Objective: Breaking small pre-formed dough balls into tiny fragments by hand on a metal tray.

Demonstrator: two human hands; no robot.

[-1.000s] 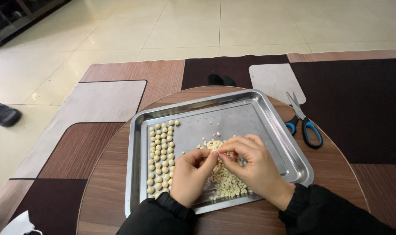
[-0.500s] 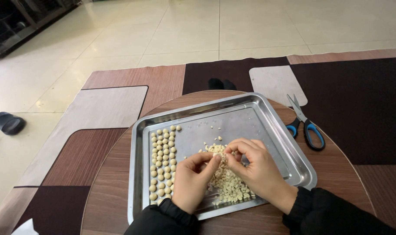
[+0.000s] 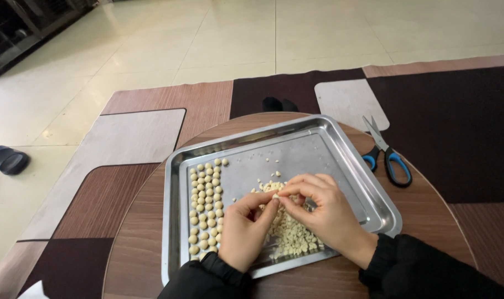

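Observation:
A shiny metal tray (image 3: 324, 135) lies on a round wooden table (image 3: 141, 254). Along its left side, small pale round balls (image 3: 205, 205) sit in neat rows. A loose heap of pale bits (image 3: 288, 230) lies at the tray's front middle. My left hand (image 3: 245, 232) and my right hand (image 3: 324, 213) meet over that heap, fingertips pinched together on one small pale piece (image 3: 275, 197). Both wrists wear black sleeves. Part of the heap is hidden under my hands.
Blue-handled scissors (image 3: 389, 158) lie on the table right of the tray. A patterned brown, dark and grey rug (image 3: 130, 138) covers the floor beyond. A dark slipper (image 3: 7, 159) rests on pale tiles at the far left. A dark object (image 3: 279, 104) sits just past the table's far edge.
My hands stay over the heap, with only small finger movements as they work the piece. The view has shifted slightly.

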